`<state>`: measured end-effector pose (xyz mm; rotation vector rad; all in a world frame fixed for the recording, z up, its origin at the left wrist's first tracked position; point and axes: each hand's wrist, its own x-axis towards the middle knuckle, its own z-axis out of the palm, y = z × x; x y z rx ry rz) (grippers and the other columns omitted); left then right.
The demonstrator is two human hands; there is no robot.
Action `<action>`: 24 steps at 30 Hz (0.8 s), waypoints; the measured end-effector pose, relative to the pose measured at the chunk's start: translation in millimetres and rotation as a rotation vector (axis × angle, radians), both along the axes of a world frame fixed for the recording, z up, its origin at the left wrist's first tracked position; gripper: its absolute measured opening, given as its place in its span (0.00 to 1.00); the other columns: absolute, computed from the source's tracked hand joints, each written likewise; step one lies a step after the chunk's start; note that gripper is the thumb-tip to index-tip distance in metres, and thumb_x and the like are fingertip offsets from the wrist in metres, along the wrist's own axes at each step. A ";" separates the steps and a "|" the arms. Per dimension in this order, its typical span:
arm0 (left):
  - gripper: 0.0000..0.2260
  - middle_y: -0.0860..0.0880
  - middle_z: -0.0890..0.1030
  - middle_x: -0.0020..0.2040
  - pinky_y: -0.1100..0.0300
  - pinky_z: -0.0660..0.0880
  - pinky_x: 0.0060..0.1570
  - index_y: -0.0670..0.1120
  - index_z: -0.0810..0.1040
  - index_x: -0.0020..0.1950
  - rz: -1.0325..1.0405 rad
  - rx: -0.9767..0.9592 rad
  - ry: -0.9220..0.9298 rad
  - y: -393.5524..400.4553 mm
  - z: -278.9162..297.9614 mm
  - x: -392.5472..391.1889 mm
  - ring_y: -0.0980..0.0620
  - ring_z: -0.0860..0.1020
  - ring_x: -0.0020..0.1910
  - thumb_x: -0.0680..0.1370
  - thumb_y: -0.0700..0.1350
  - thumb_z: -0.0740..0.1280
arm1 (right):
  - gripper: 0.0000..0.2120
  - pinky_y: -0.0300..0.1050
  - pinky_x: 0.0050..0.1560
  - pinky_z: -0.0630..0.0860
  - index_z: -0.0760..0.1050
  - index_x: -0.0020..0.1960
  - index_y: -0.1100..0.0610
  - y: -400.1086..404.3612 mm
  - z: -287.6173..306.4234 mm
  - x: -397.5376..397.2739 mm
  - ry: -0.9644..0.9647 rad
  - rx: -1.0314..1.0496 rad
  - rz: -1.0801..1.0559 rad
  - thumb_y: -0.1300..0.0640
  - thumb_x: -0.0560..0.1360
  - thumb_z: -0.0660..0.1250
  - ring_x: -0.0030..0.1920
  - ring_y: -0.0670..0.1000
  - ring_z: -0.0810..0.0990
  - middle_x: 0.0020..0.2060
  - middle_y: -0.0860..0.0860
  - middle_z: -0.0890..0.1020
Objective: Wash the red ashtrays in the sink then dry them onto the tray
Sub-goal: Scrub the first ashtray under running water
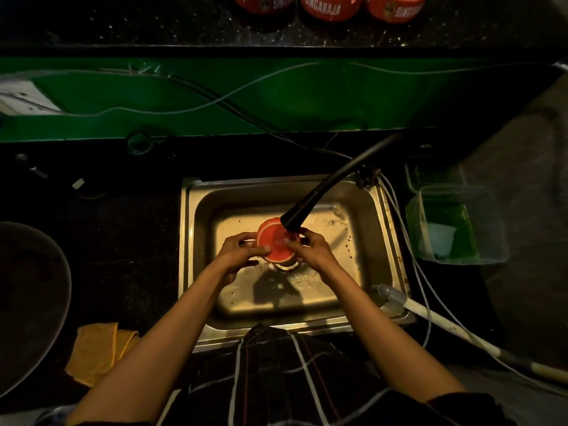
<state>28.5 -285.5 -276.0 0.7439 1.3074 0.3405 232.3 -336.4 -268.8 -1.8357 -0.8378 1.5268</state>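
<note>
You're holding the red ashtray over the sink, right under the black faucet, left hand and right hand both pinching its rim, so keep turning it and rubbing the base clean.

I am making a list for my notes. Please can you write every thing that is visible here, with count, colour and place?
ashtray: 1, red, held over the sink under the faucet
other ashtrays: 3, red, far shelf
sink: 1, steel, centre
faucet: 1, black, over the sink
cloth: 1, yellow, counter at left
tray: 1, dark, round, far left
containers: 2, clear, right of the sink
left hand: grips the ashtray
right hand: grips the ashtray
</note>
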 end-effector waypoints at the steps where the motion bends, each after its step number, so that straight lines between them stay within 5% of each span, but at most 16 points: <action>1: 0.25 0.44 0.83 0.55 0.48 0.81 0.54 0.46 0.79 0.60 0.012 0.029 0.021 -2.0 0.7 -4.4 0.45 0.82 0.56 0.66 0.39 0.81 | 0.25 0.37 0.35 0.79 0.73 0.70 0.51 0.9 0.5 -3.3 0.002 0.011 0.016 0.51 0.75 0.74 0.50 0.51 0.83 0.54 0.52 0.82; 7: 0.25 0.47 0.80 0.55 0.61 0.78 0.45 0.45 0.79 0.57 0.060 0.213 0.070 -7.9 1.6 -13.6 0.50 0.81 0.55 0.64 0.30 0.79 | 0.27 0.32 0.40 0.77 0.76 0.67 0.55 -0.1 -4.9 -8.9 -0.084 0.085 0.080 0.58 0.70 0.78 0.51 0.49 0.82 0.53 0.48 0.82; 10: 0.25 0.49 0.80 0.56 0.60 0.79 0.44 0.48 0.79 0.54 0.049 0.225 0.046 -3.9 2.1 -5.2 0.49 0.81 0.56 0.63 0.28 0.78 | 0.28 0.45 0.54 0.80 0.79 0.65 0.53 -5.6 -11.4 0.1 -0.082 0.113 0.041 0.58 0.66 0.80 0.54 0.48 0.83 0.55 0.48 0.85; 14: 0.25 0.49 0.82 0.57 0.58 0.80 0.48 0.51 0.82 0.57 -0.072 0.323 0.024 3.6 7.9 11.8 0.52 0.82 0.55 0.63 0.35 0.81 | 0.25 0.42 0.54 0.77 0.78 0.65 0.55 -20.3 -7.8 17.1 0.074 0.052 -0.059 0.60 0.69 0.78 0.54 0.48 0.85 0.52 0.51 0.86; 20: 0.23 0.48 0.82 0.56 0.56 0.80 0.49 0.51 0.81 0.61 -0.119 0.280 0.015 7.3 7.7 37.2 0.49 0.81 0.55 0.67 0.49 0.81 | 0.21 0.44 0.61 0.72 0.78 0.66 0.52 -34.7 -9.9 30.4 0.188 -0.070 -0.099 0.47 0.75 0.72 0.61 0.48 0.80 0.54 0.50 0.86; 24: 0.19 0.44 0.83 0.54 0.57 0.81 0.46 0.45 0.81 0.58 0.032 0.140 0.029 2.3 5.5 36.5 0.47 0.83 0.53 0.70 0.48 0.79 | 0.19 0.46 0.50 0.79 0.79 0.62 0.55 -20.1 -6.6 22.2 0.176 -0.121 -0.137 0.44 0.77 0.68 0.55 0.53 0.83 0.53 0.53 0.86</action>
